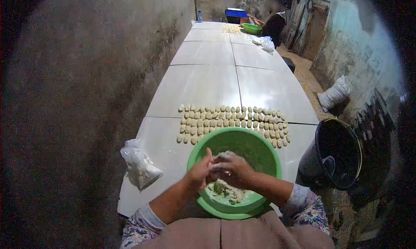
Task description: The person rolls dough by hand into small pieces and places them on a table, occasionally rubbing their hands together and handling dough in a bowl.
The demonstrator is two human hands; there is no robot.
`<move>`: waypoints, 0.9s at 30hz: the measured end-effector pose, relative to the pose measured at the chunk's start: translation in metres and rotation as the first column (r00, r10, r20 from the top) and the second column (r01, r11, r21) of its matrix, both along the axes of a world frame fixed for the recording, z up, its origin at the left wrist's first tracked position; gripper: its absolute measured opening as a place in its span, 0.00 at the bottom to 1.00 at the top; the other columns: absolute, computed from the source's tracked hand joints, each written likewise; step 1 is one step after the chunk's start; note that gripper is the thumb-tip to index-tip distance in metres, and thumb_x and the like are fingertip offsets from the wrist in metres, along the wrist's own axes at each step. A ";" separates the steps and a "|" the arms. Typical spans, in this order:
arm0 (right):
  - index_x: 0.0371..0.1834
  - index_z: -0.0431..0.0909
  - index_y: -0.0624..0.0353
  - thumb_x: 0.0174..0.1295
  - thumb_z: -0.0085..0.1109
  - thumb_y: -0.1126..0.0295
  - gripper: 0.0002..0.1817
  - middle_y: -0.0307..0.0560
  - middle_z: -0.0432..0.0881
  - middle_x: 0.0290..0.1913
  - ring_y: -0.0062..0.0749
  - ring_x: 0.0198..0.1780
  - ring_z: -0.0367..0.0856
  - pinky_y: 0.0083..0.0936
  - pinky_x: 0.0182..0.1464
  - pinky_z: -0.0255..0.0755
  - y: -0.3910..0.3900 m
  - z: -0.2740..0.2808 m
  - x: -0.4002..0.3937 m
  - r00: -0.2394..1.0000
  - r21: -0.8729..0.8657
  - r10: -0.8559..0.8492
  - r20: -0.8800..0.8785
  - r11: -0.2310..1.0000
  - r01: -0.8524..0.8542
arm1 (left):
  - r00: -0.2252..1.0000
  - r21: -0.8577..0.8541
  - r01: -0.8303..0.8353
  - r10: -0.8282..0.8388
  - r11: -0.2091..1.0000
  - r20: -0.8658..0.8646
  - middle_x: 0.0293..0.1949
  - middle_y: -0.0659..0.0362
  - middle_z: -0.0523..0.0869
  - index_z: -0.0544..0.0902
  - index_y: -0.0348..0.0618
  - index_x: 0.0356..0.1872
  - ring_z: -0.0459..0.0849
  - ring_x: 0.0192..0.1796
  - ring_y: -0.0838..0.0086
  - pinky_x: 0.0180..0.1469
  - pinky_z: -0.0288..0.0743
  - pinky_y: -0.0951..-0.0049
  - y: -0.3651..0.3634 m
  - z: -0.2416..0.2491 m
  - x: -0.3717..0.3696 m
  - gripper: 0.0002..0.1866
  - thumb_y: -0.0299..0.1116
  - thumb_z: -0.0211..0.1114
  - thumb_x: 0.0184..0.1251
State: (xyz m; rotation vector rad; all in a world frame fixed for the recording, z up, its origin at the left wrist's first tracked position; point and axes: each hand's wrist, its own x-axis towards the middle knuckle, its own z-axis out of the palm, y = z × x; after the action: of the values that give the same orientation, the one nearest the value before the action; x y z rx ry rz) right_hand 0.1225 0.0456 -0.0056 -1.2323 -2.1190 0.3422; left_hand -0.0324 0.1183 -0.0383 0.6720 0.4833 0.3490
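My left hand [201, 169] and my right hand [235, 167] meet over a green plastic basin [271, 158], at the near end of the table. The left thumb points up, and its other fingers are mostly covered. Curved and whitened with flour or dough, the fingers of my right hand press against the left palm. Whatever lies between the hands is hidden. Below them, pale sticky dough [233, 194] clings to the basin's bottom. Just beyond the basin, several rows of small oval dough pieces [225, 116] lie on the white table.
A plastic bag of white powder [141, 164] lies on the left. A black bucket [310, 164] stands right of the table. At the far end a person [275, 25] works beside another green basin [251, 28] and more dough pieces [231, 29]. A wall runs along the left.
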 end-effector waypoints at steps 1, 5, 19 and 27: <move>0.36 0.80 0.50 0.51 0.64 0.64 0.10 0.53 0.74 0.46 0.49 0.47 0.75 0.41 0.48 0.71 -0.003 -0.005 -0.003 0.999 0.015 0.024 0.046 1.000 -0.024 | 0.999 -0.029 0.003 -0.004 1.000 -0.043 0.44 0.54 0.81 0.70 0.42 0.53 0.82 0.43 0.68 0.42 0.80 0.69 -0.008 -0.003 0.002 0.32 0.60 0.32 0.70; 0.39 0.78 0.54 0.52 0.63 0.70 0.10 0.51 0.74 0.44 0.48 0.44 0.75 0.40 0.45 0.72 -0.016 0.023 -0.001 0.996 -0.160 0.086 -0.021 0.983 -0.088 | 0.998 -0.004 -0.057 0.057 0.998 -0.032 0.41 0.55 0.81 0.69 0.44 0.54 0.83 0.38 0.71 0.37 0.80 0.74 -0.035 0.015 -0.001 0.32 0.60 0.29 0.70; 0.73 0.40 0.52 0.51 0.12 0.24 0.53 0.49 0.33 0.75 0.52 0.74 0.25 0.62 0.65 0.18 -0.039 0.061 -0.052 0.867 -0.284 -0.388 -0.312 0.909 0.305 | 0.816 -0.096 -0.357 0.360 0.929 0.452 0.74 0.55 0.42 0.43 0.50 0.72 0.42 0.74 0.59 0.71 0.37 0.56 -0.078 0.057 0.039 0.35 0.44 0.48 0.68; 0.73 0.33 0.56 0.55 0.08 0.28 0.50 0.52 0.29 0.75 0.48 0.74 0.21 0.60 0.64 0.12 -0.029 0.076 -0.031 0.836 -0.261 -0.424 -0.347 0.900 0.348 | 0.787 0.031 -0.363 0.289 0.931 0.545 0.72 0.57 0.47 0.44 0.47 0.71 0.47 0.73 0.64 0.71 0.42 0.59 -0.074 0.093 0.052 0.41 0.65 0.27 0.66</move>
State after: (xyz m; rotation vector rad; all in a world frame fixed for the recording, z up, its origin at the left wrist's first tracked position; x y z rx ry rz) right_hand 0.0915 0.0171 0.0708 -1.5204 -1.4735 0.5651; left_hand 0.0200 0.0442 0.0545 0.5861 0.0332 0.8809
